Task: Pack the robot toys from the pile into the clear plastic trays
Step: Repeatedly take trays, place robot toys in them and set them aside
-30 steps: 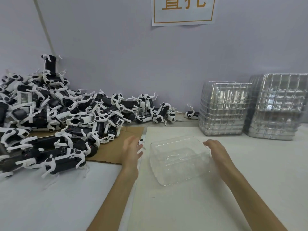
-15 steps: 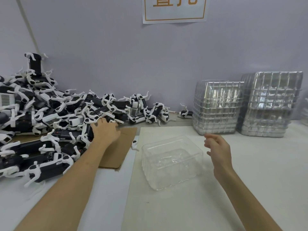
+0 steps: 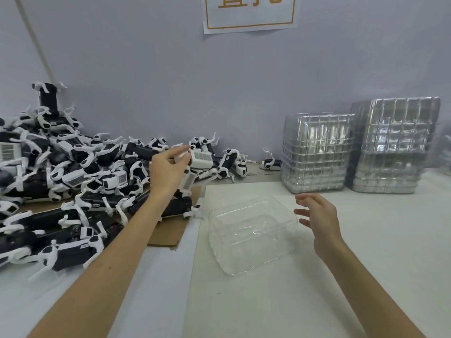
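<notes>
Head view, clear tray (image 3: 253,234) empty, left hand (image 3: 168,170) gripping robot toy (image 3: 200,160), right hand (image 3: 318,217) spread

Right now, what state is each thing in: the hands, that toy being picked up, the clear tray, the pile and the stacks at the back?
left hand: closed on a robot toy, raised above the pile.
robot toy: held in the air, label showing.
right hand: open, empty, beside the tray.
clear tray: open side up, empty.
toy pile: heaped, unpacked.
tray stacks: nested, untouched.

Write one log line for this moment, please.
left hand: holds robot toy | right hand: open | tray: empty
</notes>
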